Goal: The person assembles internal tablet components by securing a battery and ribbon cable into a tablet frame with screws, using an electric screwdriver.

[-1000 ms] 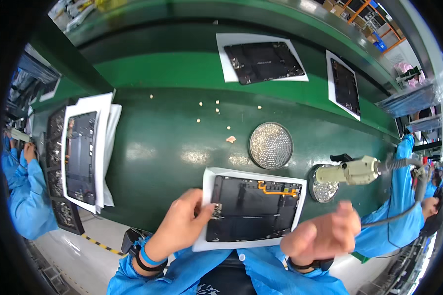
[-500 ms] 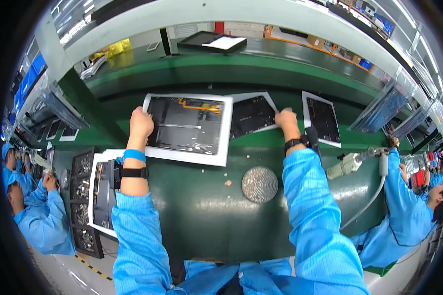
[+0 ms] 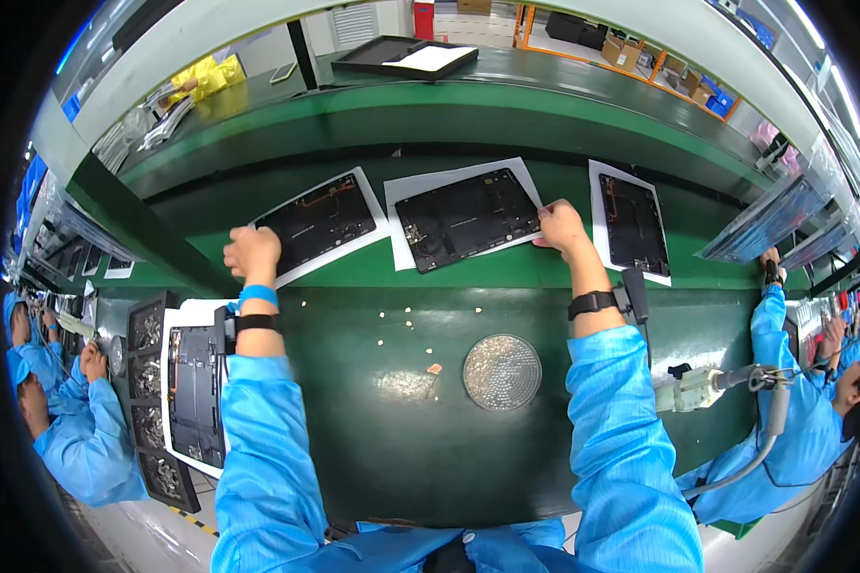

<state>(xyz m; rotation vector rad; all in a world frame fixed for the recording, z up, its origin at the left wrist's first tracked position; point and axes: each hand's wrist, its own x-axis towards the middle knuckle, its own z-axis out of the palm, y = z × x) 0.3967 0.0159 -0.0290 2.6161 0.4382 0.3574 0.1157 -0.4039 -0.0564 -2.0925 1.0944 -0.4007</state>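
1. Dark panels [image 3: 483, 212] backed by white sheets [image 3: 401, 196] are reached across the worktop [image 3: 401, 458]; the step in hand is judged to be their placing or straightening in a row.
2. Nearer, at the left, another dark panel [image 3: 196, 392] is laid on sheets beside a black compartment tray [image 3: 157, 449] filled with small parts; a pale tool [image 3: 688, 390] is seen at the right.
3. In the middle, a round dish [image 3: 539, 377] is set down near scattered pale scraps [image 3: 435, 369].
4. Farther, along a green strip [image 3: 516, 278], the left panel [image 3: 327, 229], centre panel [image 3: 463, 224] and right panel [image 3: 634, 224] are spread apart, each lying on its own sheet.
5. The left hand [image 3: 253, 253] is curled, partly closed, at the left panel's near-left corner; the right hand [image 3: 561, 227] is bent at the centre panel's right edge. Whether either edge is gripped or only touched cannot be told.
6. On the left and right panels thin orange strips are seen; the centre panel is mostly plain black, with small metallic bits along its border.
7. For any further shift, a light edge hold would be called for, exposed parts being left untouched.
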